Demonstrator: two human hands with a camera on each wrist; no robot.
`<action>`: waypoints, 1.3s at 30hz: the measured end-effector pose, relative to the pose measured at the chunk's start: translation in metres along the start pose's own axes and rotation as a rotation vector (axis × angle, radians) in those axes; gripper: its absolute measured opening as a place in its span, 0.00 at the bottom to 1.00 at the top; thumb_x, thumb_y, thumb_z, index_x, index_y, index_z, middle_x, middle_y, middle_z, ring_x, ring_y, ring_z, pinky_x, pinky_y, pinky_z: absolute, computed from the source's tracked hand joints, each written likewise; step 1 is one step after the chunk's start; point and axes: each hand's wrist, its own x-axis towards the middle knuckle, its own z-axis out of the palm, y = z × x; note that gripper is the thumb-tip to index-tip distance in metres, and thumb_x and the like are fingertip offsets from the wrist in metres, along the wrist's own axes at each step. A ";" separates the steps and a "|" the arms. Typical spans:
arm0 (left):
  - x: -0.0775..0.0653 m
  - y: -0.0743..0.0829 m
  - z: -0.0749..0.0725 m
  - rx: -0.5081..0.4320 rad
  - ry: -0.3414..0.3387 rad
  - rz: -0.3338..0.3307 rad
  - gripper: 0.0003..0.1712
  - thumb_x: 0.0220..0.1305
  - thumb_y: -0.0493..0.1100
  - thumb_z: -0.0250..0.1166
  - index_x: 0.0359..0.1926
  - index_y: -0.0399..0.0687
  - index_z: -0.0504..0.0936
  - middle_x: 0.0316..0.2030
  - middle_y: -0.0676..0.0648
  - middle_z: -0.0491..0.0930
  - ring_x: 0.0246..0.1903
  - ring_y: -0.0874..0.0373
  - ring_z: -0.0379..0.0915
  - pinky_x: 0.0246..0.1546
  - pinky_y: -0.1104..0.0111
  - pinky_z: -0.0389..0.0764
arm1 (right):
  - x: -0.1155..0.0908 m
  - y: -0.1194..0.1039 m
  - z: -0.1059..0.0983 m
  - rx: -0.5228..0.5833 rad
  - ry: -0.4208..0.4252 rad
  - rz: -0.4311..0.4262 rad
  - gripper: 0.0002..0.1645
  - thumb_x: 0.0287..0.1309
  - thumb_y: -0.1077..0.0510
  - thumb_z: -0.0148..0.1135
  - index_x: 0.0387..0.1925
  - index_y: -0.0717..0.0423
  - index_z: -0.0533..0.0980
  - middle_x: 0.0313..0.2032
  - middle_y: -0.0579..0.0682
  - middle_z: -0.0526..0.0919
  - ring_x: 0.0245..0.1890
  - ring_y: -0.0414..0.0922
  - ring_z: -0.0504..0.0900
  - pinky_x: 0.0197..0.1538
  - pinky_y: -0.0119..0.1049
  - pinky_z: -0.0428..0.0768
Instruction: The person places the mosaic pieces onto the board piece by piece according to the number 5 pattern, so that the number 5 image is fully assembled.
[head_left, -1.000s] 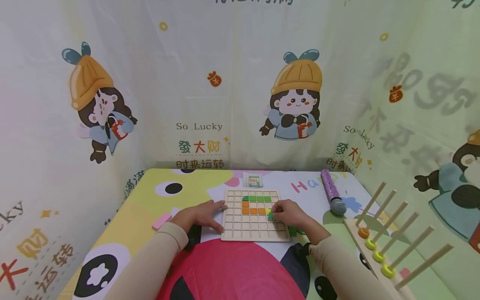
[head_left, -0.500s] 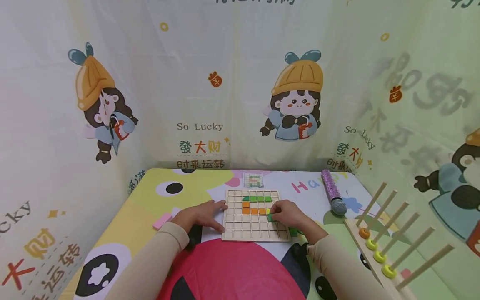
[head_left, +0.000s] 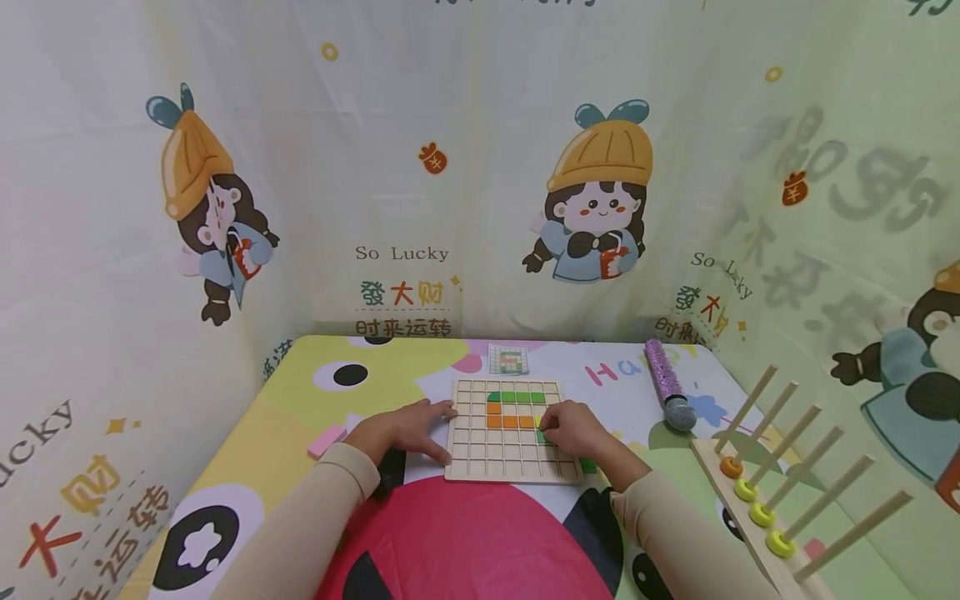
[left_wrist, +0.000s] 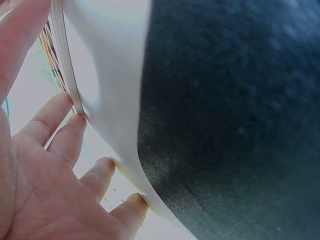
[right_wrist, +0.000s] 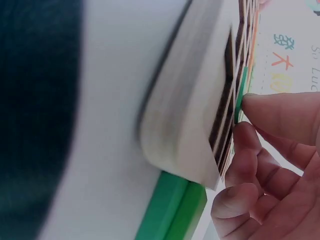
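A wooden grid board (head_left: pixel 480 468) lies on the table, with a row of green tiles (head_left: pixel 522 397) and orange tiles (head_left: pixel 511 422) set in its cells. A bit of yellow tile (head_left: pixel 537 422) shows beside my right fingertips. My right hand (head_left: pixel 579 429) pinches a green tile (right_wrist: pixel 241 95) at the board's right part, thumb and finger tips at its edge; in the head view the fingers partly cover it. Spread along the board's left edge, my left hand (head_left: pixel 405 431) touches the rim with its fingertips, as the left wrist view shows.
Green blocks (right_wrist: pixel 172 207) lie by the board's near right corner. Behind the board is a small grid pattern card (head_left: pixel 508 360). A glittery purple microphone (head_left: pixel 663 379) and a wooden peg stand (head_left: pixel 738 517) with rings stand to the right. A pink block (head_left: pixel 326 442) lies left.
My right hand stays almost in place and shifts only slightly over the same cell, with the green tile at its fingertips. The left hand remains at the board's edge; the head view turns slightly.
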 end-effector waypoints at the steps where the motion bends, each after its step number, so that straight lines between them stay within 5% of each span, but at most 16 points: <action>1: 0.000 0.000 0.000 0.000 0.000 0.000 0.57 0.49 0.62 0.81 0.78 0.63 0.65 0.77 0.41 0.61 0.77 0.39 0.54 0.71 0.37 0.64 | -0.001 0.001 -0.002 0.005 0.001 -0.006 0.05 0.63 0.65 0.67 0.35 0.53 0.86 0.32 0.44 0.86 0.35 0.41 0.78 0.44 0.41 0.81; 11: -0.003 0.003 -0.003 0.004 -0.009 0.017 0.56 0.51 0.62 0.80 0.79 0.62 0.64 0.78 0.44 0.61 0.78 0.39 0.51 0.72 0.37 0.63 | -0.019 0.028 -0.025 0.142 0.005 -0.029 0.09 0.68 0.60 0.65 0.47 0.56 0.86 0.42 0.49 0.89 0.42 0.44 0.83 0.47 0.44 0.83; 21: -0.002 0.000 -0.004 0.025 -0.016 0.018 0.56 0.52 0.62 0.79 0.79 0.61 0.64 0.78 0.43 0.61 0.78 0.39 0.51 0.72 0.38 0.63 | -0.031 0.045 -0.029 -0.006 0.016 -0.045 0.04 0.64 0.61 0.69 0.38 0.55 0.86 0.33 0.45 0.87 0.34 0.40 0.79 0.43 0.41 0.80; 32: -0.002 0.001 -0.002 0.011 -0.010 0.019 0.56 0.51 0.62 0.80 0.78 0.61 0.64 0.78 0.41 0.61 0.78 0.39 0.52 0.72 0.38 0.63 | -0.042 0.051 -0.035 -0.030 -0.079 -0.111 0.10 0.56 0.61 0.74 0.41 0.58 0.86 0.36 0.49 0.88 0.39 0.46 0.83 0.48 0.47 0.81; 39: 0.000 0.001 -0.002 0.023 -0.010 0.020 0.55 0.51 0.62 0.79 0.78 0.62 0.65 0.78 0.43 0.61 0.78 0.39 0.51 0.72 0.38 0.63 | -0.043 0.047 -0.030 -0.030 -0.072 -0.068 0.09 0.55 0.64 0.73 0.37 0.56 0.80 0.33 0.46 0.83 0.35 0.42 0.77 0.44 0.42 0.78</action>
